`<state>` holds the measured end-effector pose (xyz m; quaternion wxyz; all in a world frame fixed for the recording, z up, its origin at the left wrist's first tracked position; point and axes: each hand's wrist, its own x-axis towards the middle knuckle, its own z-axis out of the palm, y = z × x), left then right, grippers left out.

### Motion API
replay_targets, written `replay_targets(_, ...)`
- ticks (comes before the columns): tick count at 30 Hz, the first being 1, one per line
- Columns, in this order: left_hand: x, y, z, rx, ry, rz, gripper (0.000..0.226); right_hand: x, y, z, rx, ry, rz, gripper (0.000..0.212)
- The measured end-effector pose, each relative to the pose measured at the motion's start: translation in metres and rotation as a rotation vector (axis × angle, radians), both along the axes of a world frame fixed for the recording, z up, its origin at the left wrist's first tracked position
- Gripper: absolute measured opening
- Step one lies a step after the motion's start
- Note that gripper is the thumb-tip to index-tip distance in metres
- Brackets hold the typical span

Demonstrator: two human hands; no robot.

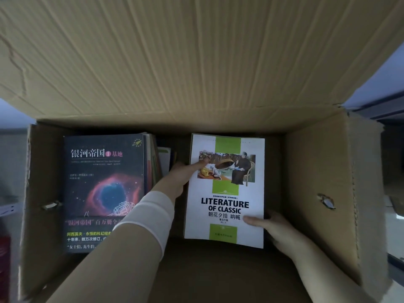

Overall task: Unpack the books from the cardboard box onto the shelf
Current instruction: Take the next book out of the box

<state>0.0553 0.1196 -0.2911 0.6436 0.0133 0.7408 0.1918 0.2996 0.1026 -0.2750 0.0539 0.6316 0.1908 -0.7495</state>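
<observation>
I look down into an open cardboard box (323,171). A white and green book (227,215) titled "Literature of Classic" lies face up in the right half of the box. My left hand (179,178) grips its left edge, thumb on the cover. My right hand (277,230) holds its lower right corner, thumb on top. A dark book with a nebula cover (98,182) tops a stack in the left half. More books (159,158) stand on edge between the two.
The box's far flap (196,57) stands up and fills the upper view, hiding what is behind it. Dark shelf edges (384,110) show at the right beyond the box wall. A red object (4,259) sits at the left outside the box.
</observation>
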Motion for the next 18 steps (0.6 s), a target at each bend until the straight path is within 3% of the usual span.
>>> replay_targets(3, 0.002, 0.001, 0.02, 0.003, 0.037, 0.026, 0.073, 0.001, 0.007, 0.024, -0.005, 0.062, 0.005, 0.025)
replay_targets(8, 0.003, 0.004, 0.072, 0.042, 0.033, 0.035, 0.026, 0.007, 0.014, 0.078, 0.024, 0.095, 0.063, 0.021)
replay_targets(18, -0.002, -0.013, 0.194, 0.182, 0.047, 0.014, 0.03, 0.014, -0.005, 0.18, 0.166, 0.075, 0.016, 0.024)
